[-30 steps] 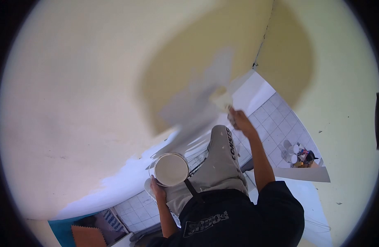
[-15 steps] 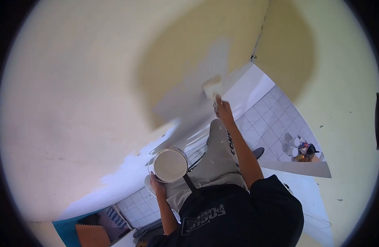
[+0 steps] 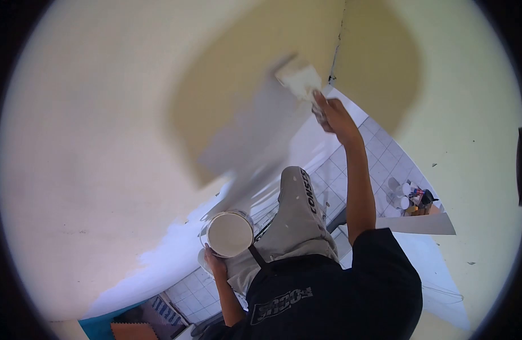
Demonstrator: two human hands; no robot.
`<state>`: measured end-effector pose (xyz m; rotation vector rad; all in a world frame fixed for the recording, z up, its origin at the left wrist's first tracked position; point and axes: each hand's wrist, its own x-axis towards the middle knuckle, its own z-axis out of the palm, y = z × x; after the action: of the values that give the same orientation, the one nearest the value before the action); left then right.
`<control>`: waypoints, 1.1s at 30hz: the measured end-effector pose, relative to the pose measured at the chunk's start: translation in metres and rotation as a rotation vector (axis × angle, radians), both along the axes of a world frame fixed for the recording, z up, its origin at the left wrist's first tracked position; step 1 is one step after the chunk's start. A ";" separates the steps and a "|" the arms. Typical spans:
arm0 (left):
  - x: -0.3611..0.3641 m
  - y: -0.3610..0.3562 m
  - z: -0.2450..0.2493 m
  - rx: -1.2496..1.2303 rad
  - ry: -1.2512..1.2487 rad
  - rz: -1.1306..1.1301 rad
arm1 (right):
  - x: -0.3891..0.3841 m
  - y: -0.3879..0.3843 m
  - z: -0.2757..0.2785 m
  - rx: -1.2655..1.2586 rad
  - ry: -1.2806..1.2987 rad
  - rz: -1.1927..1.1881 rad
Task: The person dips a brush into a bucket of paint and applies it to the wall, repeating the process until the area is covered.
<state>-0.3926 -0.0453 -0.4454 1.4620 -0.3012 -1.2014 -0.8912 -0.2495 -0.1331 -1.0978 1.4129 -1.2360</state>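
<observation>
The wall fills the left and far part of the scene, yellowish with a pale painted patch and a white band lower down. The tiled floor shows to the right, bearing a group of small containers near the right wall. The bucket, with pale paint inside, is at the near left beside the person's trousers; the left hand is closed on its side. The right hand is clamped around the handle of the wide brush, whose bristles are at the far edge of the painted patch.
</observation>
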 end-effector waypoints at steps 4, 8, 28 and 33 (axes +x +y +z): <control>-0.006 -0.004 0.008 -0.038 0.003 -0.021 | 0.003 -0.024 -0.009 -0.037 0.042 -0.029; -0.001 0.005 -0.002 0.008 -0.190 -0.037 | 0.007 -0.016 -0.072 0.139 -0.023 -0.056; -0.004 -0.006 -0.001 -0.036 -0.109 -0.058 | -0.018 -0.004 0.011 0.087 0.164 -0.078; 0.005 0.002 -0.004 -0.112 -0.330 -0.240 | -0.013 -0.008 0.100 -0.219 -0.018 -0.098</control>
<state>-0.3873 -0.0436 -0.4496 1.5542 -0.7759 -1.1067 -0.9044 -0.2572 -0.0335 -1.1723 1.3544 -1.4957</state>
